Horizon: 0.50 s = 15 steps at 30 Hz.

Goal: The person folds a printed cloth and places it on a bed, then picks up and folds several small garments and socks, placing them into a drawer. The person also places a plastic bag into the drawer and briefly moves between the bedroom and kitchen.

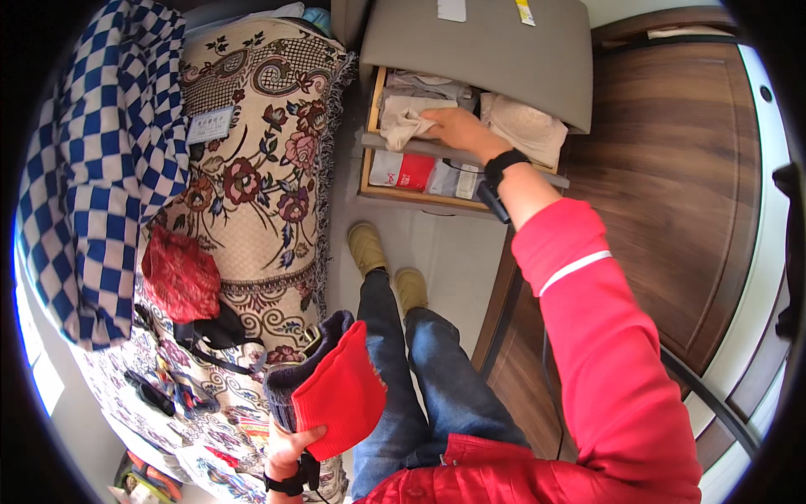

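Note:
My left hand [293,444] holds a red knit hat [343,394] together with a dark grey knit hat [286,384], low in the view beside the bed. Ahead of me, my right hand [463,129] reaches into the pulled-out upper drawer of a grey nightstand [478,44]. Its fingers are on a cream cloth [403,120] that hangs a little over the drawer's front edge. Other folded clothes [428,85] lie behind it, and a beige padded garment [526,129] lies at the drawer's right. Under it, another opened drawer shows red-and-white packaging [403,170].
The bed's floral cover [258,220] fills the left side. On it are a blue-and-white checked cloth [101,170], a red patterned fabric bundle [182,274], a black strap and a printed card [211,124]. A brown wooden door panel [667,189] stands at the right.

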Available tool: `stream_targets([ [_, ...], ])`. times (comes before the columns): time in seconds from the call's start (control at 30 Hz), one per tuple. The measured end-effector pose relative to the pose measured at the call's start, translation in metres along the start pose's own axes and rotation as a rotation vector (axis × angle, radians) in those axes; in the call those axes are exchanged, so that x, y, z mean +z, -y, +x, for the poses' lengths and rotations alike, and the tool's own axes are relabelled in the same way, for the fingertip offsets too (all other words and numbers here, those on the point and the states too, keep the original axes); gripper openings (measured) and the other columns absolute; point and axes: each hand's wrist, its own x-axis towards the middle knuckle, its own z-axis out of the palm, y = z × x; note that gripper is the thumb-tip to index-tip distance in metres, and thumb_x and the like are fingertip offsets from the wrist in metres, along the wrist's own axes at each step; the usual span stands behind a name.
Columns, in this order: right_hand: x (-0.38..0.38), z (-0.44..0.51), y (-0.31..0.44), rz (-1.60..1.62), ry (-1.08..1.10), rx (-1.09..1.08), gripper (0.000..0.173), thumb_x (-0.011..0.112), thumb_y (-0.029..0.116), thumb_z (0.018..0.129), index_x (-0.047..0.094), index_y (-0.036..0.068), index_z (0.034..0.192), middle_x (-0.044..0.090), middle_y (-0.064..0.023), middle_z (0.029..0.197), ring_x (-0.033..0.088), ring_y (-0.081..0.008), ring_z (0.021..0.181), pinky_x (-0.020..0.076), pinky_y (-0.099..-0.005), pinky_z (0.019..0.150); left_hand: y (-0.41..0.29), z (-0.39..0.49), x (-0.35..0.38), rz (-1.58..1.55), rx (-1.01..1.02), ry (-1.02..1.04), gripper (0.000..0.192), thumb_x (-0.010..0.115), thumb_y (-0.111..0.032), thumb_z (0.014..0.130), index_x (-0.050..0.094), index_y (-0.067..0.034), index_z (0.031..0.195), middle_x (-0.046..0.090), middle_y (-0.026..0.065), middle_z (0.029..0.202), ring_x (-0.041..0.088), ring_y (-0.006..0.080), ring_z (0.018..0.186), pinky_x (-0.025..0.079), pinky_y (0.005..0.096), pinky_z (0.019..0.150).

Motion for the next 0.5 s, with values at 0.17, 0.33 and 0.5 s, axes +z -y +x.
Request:
stream_targets([
  [0.17, -0.015, 0.026, -0.003, 0.043, -0.168, 0.231, 0.040, 0.066, 0.024, 0.078, 0.060, 0.010, 0.115, 0.061, -0.0143, 0.112, 0.058, -0.0328, 0.103, 0.0466, -0.0416, 0.085, -0.045, 0.050, -0.003, 0.159, -0.007, 0.151, 0.067, 0.076, 0.003, 0.061, 0.052, 0.000, 0.123, 0.062, 0.0082, 0.113, 0.059, 0.0191, 0.100, 0.048, 0.0347, 0.090],
  [0.33, 0.023, -0.012, 0.019, -0.087, -0.648, -0.097, 0.045, 0.066, 0.021, 0.079, 0.055, 0.009, 0.121, 0.053, -0.0135, 0.128, 0.047, -0.0325, 0.118, 0.0391, -0.0413, 0.097, -0.071, 0.087, 0.018, 0.269, -0.008, 0.195, 0.051, 0.077, -0.003, 0.062, 0.060, 0.001, 0.110, 0.066, 0.0072, 0.103, 0.062, 0.0143, 0.093, 0.049, 0.0309, 0.086],
  [0.5, 0.046, 0.021, -0.001, 0.139, -0.316, -0.111, 0.041, 0.047, 0.037, 0.093, 0.057, 0.007, 0.119, 0.051, -0.0129, 0.130, 0.046, -0.0349, 0.118, 0.0379, -0.0411, 0.098, -0.083, 0.129, 0.050, 0.574, 0.004, 0.313, 0.039, 0.077, -0.010, 0.062, 0.064, -0.001, 0.097, 0.068, 0.0046, 0.084, 0.061, 0.0097, 0.075, 0.050, 0.0283, 0.072],
])
